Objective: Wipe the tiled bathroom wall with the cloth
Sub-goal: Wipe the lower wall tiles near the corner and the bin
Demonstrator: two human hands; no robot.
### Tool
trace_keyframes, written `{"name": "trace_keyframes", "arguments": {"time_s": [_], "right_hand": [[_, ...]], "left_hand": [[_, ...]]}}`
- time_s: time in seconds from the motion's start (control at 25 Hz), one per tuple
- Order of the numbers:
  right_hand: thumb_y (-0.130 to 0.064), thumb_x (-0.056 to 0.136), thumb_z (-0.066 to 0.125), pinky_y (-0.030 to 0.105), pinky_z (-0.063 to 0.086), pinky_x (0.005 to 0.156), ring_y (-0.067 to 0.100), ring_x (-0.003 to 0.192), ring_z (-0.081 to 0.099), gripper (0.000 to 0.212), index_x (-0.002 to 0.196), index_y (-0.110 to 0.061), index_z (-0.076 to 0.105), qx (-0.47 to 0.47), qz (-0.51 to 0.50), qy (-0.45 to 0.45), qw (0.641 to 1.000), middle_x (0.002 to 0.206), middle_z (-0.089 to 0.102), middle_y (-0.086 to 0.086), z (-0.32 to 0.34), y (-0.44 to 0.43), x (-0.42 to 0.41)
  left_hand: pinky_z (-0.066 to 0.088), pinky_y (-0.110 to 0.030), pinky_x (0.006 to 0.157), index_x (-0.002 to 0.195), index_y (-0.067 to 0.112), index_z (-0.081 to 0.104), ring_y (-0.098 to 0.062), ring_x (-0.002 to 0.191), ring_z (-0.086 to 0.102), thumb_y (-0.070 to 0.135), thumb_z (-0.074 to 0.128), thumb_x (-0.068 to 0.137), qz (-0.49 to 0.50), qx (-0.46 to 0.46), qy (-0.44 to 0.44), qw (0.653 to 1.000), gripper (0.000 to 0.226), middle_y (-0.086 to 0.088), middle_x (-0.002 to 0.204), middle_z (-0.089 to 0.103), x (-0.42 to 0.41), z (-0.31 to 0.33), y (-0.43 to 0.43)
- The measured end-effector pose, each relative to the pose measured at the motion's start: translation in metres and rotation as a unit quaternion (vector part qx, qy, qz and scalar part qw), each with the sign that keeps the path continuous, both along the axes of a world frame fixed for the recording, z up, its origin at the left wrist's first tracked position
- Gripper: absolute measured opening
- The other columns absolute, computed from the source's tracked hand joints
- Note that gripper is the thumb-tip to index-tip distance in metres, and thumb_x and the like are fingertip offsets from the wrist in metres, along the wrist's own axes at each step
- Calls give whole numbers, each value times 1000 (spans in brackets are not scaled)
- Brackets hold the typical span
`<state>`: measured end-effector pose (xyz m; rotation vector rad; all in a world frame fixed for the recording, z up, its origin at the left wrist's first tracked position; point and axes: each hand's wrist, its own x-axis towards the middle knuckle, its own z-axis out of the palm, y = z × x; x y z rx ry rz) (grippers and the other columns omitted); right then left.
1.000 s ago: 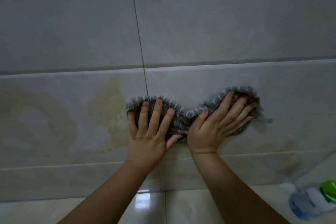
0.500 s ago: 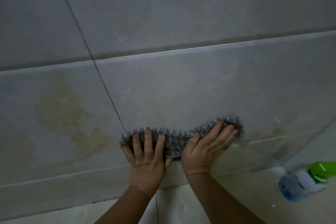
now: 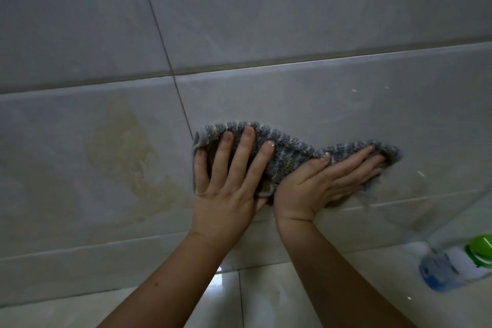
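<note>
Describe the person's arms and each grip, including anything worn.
Nothing is worn. The left grip and right grip are bare hands: no gloves, rings or bracelets show, and the fingernails look short and unpainted. The left forearm and right forearm are bare down to the frame's edge, with no sleeve, watch or marking in view.

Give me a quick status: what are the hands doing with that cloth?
Left hand and right hand flat, fingers straight, pressing cloth to tiled wall. Yellowish stain just left of cloth. Bottle low right, clear of hands.
</note>
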<state>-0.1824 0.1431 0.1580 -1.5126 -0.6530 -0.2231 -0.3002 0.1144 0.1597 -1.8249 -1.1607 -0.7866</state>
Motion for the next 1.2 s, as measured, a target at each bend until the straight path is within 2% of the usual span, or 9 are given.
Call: {"name": "trace_keyframes", "arguments": {"time_s": [0.12,0.32,0.44,0.56,0.68,0.8,0.92,1.08,1.2], "right_hand": [[-31,101,18,61,16,115,50,142,16,60,145,9,26,10,14,-52,998,151,22,33,2,-4,-9],[-33,101,26,69,16,111,54,137,19,52,146,-9,21,-12,69,-232,970,148,22,23,-36,-12,5],[-34,100,26,67,15,112,52,139,17,56,147,-5,25,-4,61,-174,983,150,24,26,-17,-12,2],[-33,97,29,64,16,112,49,142,17,60,145,2,32,32,29,-72,997,149,28,30,31,-3,-10],[-31,95,31,66,17,111,50,142,20,58,144,-1,35,43,14,-101,994,149,32,27,54,1,-18],[-34,98,28,68,16,112,49,141,21,54,146,-10,33,39,38,-204,977,149,31,20,29,-4,-18],[-38,100,28,68,14,112,42,147,9,48,144,-20,26,18,67,-282,957,145,29,14,-20,-11,-3],[-33,99,29,69,16,111,49,143,10,49,143,-14,25,0,62,-249,967,149,21,15,-69,-10,42],[-33,101,25,66,17,113,55,139,17,54,145,-2,25,6,29,-183,983,151,22,23,-79,-2,94]], "left_hand": [[-6,-56,120,158,19,5,-32,152,-9,60,49,91,9,-6,-23,1000,90,-10,165,-12,-13,-12,-4],[-5,-61,118,158,16,1,-38,151,-9,64,48,85,36,-41,-14,998,99,-15,164,-12,-19,-59,-12],[-9,-62,116,158,18,2,-37,150,-14,63,50,82,-3,-70,-74,995,100,-12,163,-16,-2,-42,-16],[-10,-60,116,153,20,12,-33,150,-15,45,46,90,-23,-49,-147,988,76,-12,164,-12,7,-1,-13],[-11,-56,117,151,19,14,-30,151,-15,41,40,100,-27,-7,-172,985,61,-18,160,-2,-2,28,-5],[-8,-60,117,153,20,15,-33,150,-15,44,44,101,-19,-12,-119,993,64,-11,164,-15,-16,-1,-6],[2,-66,114,144,13,25,-39,150,-9,45,52,93,15,-44,-113,992,66,-14,164,-12,-11,-63,-12],[0,-65,114,144,10,24,-42,149,-10,46,53,91,4,-39,-125,991,71,-17,163,-11,24,-100,-7],[9,-67,110,143,16,27,-42,144,7,45,51,90,-22,-47,-123,991,65,-19,159,6,81,-116,-2]]}}
